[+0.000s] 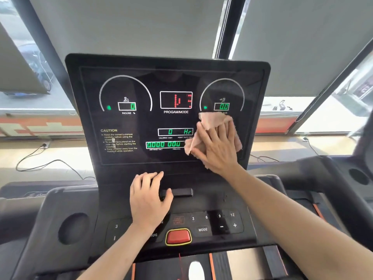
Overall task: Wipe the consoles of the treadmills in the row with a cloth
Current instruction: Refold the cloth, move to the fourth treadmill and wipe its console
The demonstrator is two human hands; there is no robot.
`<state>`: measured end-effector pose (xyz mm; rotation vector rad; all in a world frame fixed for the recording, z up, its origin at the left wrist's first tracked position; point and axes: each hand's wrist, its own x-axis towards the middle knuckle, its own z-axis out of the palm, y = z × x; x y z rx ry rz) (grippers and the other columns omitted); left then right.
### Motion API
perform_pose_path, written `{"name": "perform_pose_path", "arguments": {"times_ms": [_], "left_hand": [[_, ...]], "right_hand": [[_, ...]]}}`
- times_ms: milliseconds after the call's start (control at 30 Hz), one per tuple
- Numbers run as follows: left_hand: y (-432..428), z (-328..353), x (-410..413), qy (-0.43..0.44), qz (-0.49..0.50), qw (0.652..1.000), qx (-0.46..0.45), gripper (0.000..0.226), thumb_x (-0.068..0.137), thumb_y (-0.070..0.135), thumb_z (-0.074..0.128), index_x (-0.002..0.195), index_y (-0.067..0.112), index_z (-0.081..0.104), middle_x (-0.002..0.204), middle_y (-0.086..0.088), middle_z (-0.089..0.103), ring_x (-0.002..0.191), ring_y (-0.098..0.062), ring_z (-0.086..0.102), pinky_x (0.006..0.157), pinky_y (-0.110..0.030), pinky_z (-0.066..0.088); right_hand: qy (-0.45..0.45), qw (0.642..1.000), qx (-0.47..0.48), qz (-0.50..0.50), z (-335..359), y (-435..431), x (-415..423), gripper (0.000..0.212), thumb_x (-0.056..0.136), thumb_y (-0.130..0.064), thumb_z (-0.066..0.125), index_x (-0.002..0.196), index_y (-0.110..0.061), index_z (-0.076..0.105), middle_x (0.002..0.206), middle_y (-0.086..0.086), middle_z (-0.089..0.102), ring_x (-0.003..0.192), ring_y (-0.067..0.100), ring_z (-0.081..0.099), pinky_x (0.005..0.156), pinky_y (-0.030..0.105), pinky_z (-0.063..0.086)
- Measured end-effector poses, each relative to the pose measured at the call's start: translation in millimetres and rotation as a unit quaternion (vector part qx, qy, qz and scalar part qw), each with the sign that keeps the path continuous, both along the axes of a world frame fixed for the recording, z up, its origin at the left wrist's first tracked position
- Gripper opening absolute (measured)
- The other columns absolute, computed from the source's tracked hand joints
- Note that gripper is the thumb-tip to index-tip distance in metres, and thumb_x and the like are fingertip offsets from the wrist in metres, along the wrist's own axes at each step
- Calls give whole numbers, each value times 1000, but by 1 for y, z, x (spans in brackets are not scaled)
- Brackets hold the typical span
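Head view: your right hand (pixel 216 150) presses the cloth (pixel 214 120) flat against the console (pixel 125 158), on its right side.
Support: your left hand (pixel 148 201) rests flat below, fingers loose, holding nothing.
Technique: keep even pressure, sweep leftward, and spare the buttons (pixel 202 229).

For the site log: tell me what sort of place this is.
Most likely a gym: a treadmill console shows incline, calories and distance readouts, with a red button below, and the right hand presses a cloth on it.
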<state>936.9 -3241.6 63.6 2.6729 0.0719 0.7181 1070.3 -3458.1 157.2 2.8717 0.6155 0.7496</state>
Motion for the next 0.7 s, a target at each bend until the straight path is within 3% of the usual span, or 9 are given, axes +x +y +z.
{"name": "perform_pose_path", "arguments": {"times_ms": [200,333,400,567,700], "left_hand": [[-10,3,-2,10,-7,1000,4,51,82,38,63,126,12,69,121,-4,63,121,-31,53,108,-50,44],[-24,5,0,12,-48,999,18,52,83,38,60,128,14,69,124,-4,65,122,-30,53,110,-51,43],[-29,5,2,19,-55,998,13,53,83,38,59,129,14,68,126,-4,64,123,-32,55,110,-51,43],[-34,5,2,27,-52,998,15,56,83,40,58,131,13,67,127,-4,63,124,-34,53,110,-50,42],[-37,5,2,28,-49,998,17,55,83,39,60,130,12,67,127,-5,63,124,-34,53,110,-53,43]], "right_hand": [[-68,995,62,-46,100,-7,54,87,93,-72,34,163,-29,8,167,8,26,152,46,20,124,65,1],[-67,991,90,-76,131,-22,69,84,92,-69,36,163,-31,12,161,5,36,149,52,22,120,72,3],[-58,989,89,-100,129,-28,67,82,92,-69,35,163,-31,15,159,8,39,147,54,24,118,74,4],[-16,989,76,-129,84,-47,47,79,91,-63,42,160,-31,21,164,22,25,141,66,20,118,75,8],[39,993,38,-103,27,-64,15,79,91,-63,42,159,-28,20,166,21,19,140,60,25,120,69,10]]}}
